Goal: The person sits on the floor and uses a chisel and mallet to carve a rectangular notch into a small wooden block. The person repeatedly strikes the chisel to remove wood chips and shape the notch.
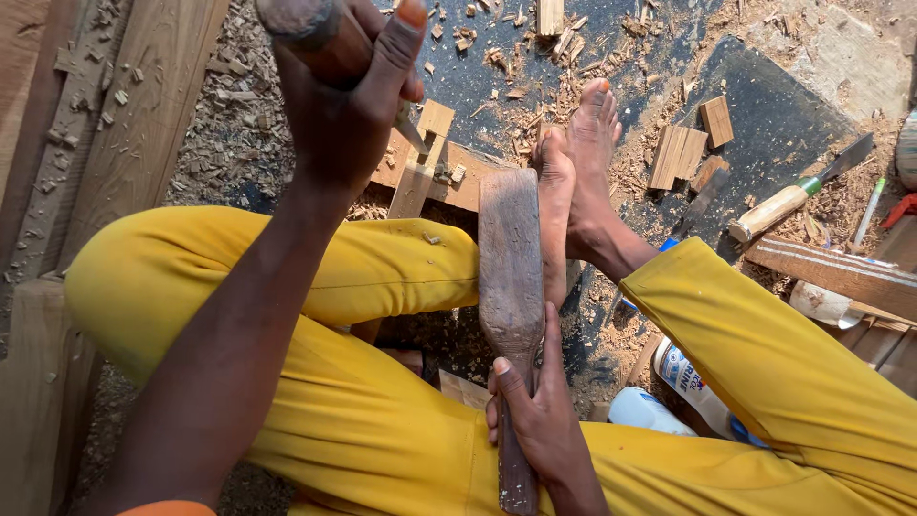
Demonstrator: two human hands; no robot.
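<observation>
My left hand [349,105] is raised and closed around the wooden handle of a chisel [315,33]; its metal blade [413,129] points down at a light wooden workpiece [425,172] on the ground. My right hand [540,416] grips the handle of a flat, dark wooden mallet [511,258], which lies between my knees with its head near the workpiece. My bare feet [583,162] rest against the right end of the workpiece. Yellow trousers [363,420] cover both legs.
Wood chips and shavings litter the dark ground [478,67]. Planks [143,124] lie along the left. Small wood blocks [680,153] and a second chisel with a pale handle [783,205] lie at the right, beside a wooden batten [831,272]. A white bottle [650,411] sits under my right leg.
</observation>
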